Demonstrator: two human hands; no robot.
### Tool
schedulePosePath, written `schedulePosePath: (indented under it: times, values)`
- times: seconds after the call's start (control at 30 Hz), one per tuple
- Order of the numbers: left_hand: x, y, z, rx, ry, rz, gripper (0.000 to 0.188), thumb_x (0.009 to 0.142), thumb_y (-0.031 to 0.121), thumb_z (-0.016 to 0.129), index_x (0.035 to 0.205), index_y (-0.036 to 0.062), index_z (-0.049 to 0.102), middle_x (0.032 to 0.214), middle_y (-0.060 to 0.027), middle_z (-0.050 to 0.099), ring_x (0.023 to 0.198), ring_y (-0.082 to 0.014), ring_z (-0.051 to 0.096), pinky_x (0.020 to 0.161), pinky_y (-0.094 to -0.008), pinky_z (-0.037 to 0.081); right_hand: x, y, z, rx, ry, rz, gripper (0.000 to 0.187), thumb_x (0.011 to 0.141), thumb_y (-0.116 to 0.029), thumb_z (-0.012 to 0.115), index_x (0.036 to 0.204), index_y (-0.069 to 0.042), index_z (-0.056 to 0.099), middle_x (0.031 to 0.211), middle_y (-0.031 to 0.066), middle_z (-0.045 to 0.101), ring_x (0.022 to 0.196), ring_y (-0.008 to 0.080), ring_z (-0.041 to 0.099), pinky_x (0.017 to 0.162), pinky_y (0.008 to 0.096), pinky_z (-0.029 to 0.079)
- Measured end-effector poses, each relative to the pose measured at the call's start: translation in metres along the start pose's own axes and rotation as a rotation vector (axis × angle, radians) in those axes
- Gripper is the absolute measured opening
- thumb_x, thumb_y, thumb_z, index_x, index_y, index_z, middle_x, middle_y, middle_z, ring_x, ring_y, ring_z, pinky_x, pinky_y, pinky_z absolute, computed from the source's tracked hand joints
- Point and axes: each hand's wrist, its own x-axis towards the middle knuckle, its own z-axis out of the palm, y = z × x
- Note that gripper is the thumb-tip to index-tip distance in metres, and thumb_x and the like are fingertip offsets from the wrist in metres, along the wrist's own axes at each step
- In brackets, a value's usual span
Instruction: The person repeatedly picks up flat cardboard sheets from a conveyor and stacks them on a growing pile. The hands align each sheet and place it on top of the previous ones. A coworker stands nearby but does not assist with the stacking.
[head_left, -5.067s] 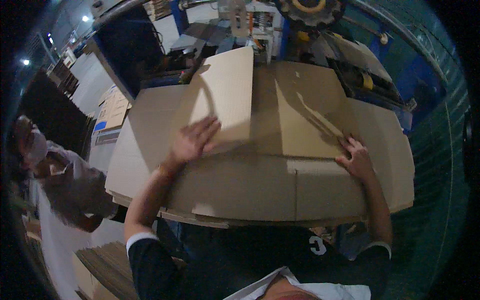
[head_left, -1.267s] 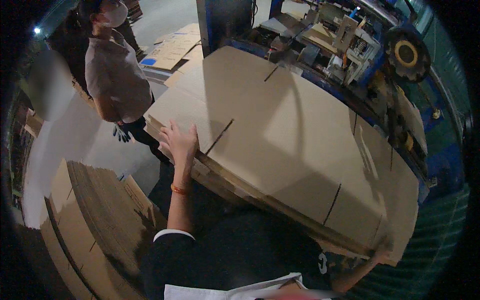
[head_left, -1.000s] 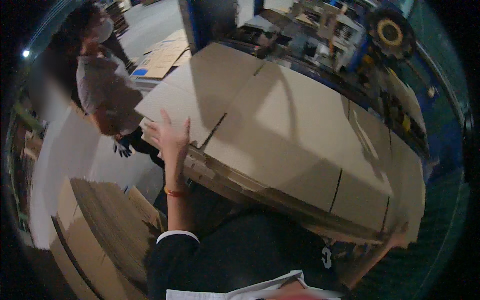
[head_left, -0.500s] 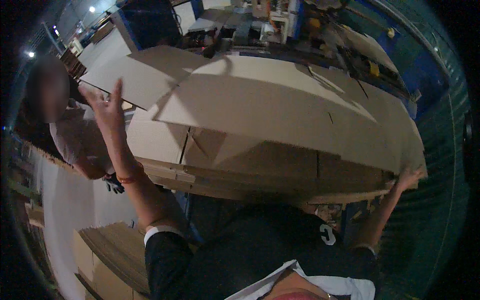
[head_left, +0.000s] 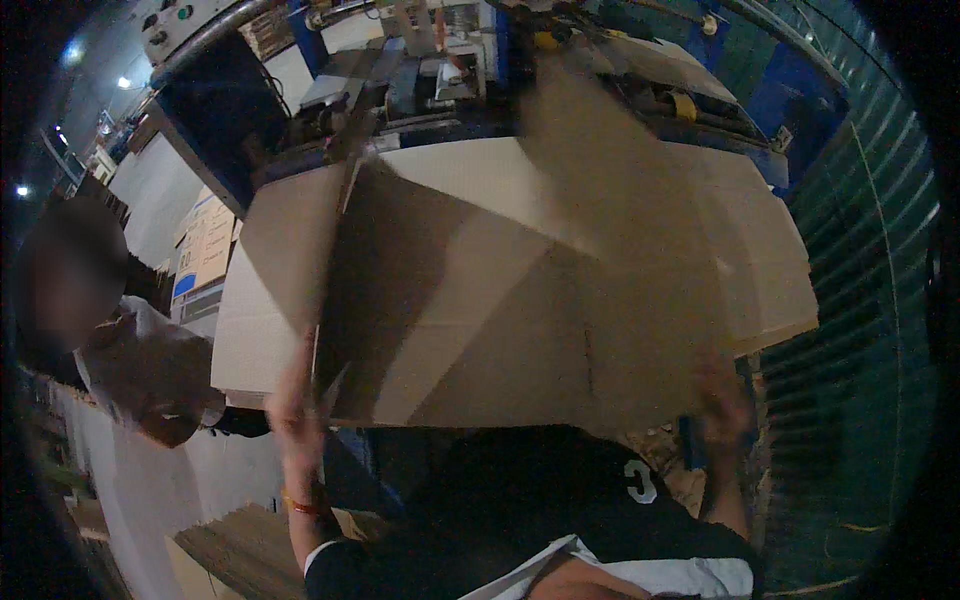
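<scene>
A: What's new?

B: Half a second back, the left hand was up in the air, clear of the board. Now it is down at the near left corner of the broad brown corrugated cardboard sheet.

A: Sheet's position?

B: In front of the body, on the pile of flat tan cardboard, which shows past it left and right. Blue-framed machine just beyond.

A: Its shape?

B: No longer one wide spread. Left panel stands nearly edge-on; right panel is a blur, seemingly raised. Middle lies flat. My reading: folding part-way, neither side laid down.

A: Grip?

B: Left fingers run along the near end of that left panel; blur hides whether they close on it. Right hand at the near right edge, smeared; cannot tell if clamped or apart. Hands well apart from each other.

A: Anyone else?

B: Co-worker at far left, not touching the sheet.
</scene>
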Motion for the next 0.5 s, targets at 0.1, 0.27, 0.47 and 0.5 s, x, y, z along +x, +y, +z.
schedulePosePath:
  times: [0.1, 0.27, 0.47, 0.5]
  values:
    - [-0.003, 0.005, 0.042, 0.328, -0.442, 0.226, 0.043, 0.08, 0.007, 0.052, 0.123, 0.014, 0.055, 0.132, -0.0126, 0.047, 0.125, -0.0274, 0.042, 0.103, -0.0401, 0.033, 0.004, -0.006, 0.028, -0.197, -0.48, -0.286, 0.043, 0.074, -0.002, 0.059, 0.115, -0.013, 0.059, 0.125, 0.0071, 0.055, 0.121, 0.0296, 0.046, 0.101, 0.0442, 0.036]
    - [0.009, -0.005, 0.056, 0.645, -0.598, 0.453, 0.05, 0.076, 0.011, 0.054, 0.125, 0.0183, 0.053, 0.135, -0.0128, 0.044, 0.124, -0.0323, 0.042, 0.103, -0.0459, 0.031, 0.037, -0.006, 0.03, -0.141, -0.498, -0.263, 0.037, 0.074, -0.001, 0.058, 0.11, -0.011, 0.062, 0.119, 0.0097, 0.058, 0.118, 0.0318, 0.049, 0.101, 0.0465, 0.035]
    - [0.04, -0.014, 0.051, 0.601, -0.55, 0.389, 0.059, 0.072, 0.006, 0.058, 0.129, 0.0164, 0.049, 0.137, -0.0124, 0.041, 0.126, -0.034, 0.039, 0.104, -0.0451, 0.031, 0.071, 0.03, 0.042, -0.191, -0.553, -0.364, 0.044, 0.071, -0.015, 0.065, 0.115, -0.013, 0.059, 0.134, 0.0054, 0.046, 0.127, 0.0277, 0.037, 0.106, 0.0448, 0.028]
    - [0.045, -0.019, 0.052, 0.58, -0.544, 0.363, 0.063, 0.07, 0.005, 0.059, 0.131, 0.0163, 0.046, 0.138, -0.0127, 0.04, 0.127, -0.0337, 0.037, 0.105, -0.0449, 0.029, 0.082, 0.043, 0.046, -0.23, -0.567, -0.341, 0.045, 0.072, -0.017, 0.065, 0.117, -0.014, 0.058, 0.134, 0.0054, 0.045, 0.127, 0.0273, 0.036, 0.106, 0.0446, 0.027]
